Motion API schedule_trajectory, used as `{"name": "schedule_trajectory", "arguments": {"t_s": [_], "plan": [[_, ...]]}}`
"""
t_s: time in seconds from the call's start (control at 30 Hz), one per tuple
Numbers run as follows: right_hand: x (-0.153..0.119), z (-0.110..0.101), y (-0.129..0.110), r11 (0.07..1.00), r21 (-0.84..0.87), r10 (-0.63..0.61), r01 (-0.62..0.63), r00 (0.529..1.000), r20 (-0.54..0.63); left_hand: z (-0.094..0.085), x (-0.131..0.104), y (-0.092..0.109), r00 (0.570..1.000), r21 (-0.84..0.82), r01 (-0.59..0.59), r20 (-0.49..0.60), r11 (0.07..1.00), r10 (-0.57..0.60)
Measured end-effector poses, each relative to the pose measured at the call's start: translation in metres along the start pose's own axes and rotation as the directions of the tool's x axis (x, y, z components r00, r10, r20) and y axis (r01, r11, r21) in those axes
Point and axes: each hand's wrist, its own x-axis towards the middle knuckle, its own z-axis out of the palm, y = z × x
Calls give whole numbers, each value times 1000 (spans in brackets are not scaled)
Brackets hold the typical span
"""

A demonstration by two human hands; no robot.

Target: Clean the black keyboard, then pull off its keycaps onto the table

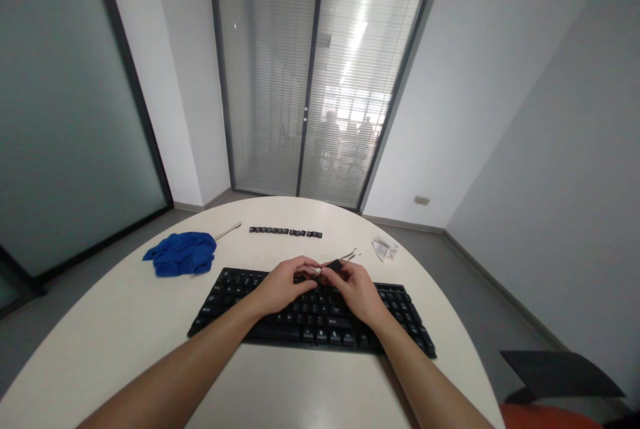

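Note:
A black keyboard (320, 332) lies on the white round table, its right end angled toward me. Over its upper middle, my left hand (286, 287) has thumb and fingers bent around something small and whitish, too small to name. Close beside it, nearly touching, my right hand (356, 289) pinches a small black piece (336, 265) between thumb and fingers. Behind the keyboard runs a row of loose black keycaps (285, 231). Thin metal tweezers (349, 255) lie just beyond my right hand.
A crumpled blue cloth (184, 254) and a thin light-coloured brush (229, 231) lie at the left of the table (120, 335). Small clear plastic packets (385, 248) sit at the right. A chair (563, 374) stands past the table's right edge.

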Motion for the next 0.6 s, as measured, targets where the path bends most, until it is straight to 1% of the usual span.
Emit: {"name": "schedule_trajectory", "arguments": {"t_s": [0.13,0.33,0.47,0.6], "plan": [[0,0,0,1000,12,0,0,1000,-11,-1,-1,0,1000,-50,14,26,999,-13],[-1,0,-4,1000,-1,-18,18,999,-34,-2,-1,0,996,-68,84,2,994,-84],[-2,0,-3,999,-37,-36,34,998,-42,-2,1,0,997,-100,74,0,992,-74],[-2,1,-1,999,-28,-40,39,998,-41,-1,2,-2,998,-94,62,-24,994,-65]]}}
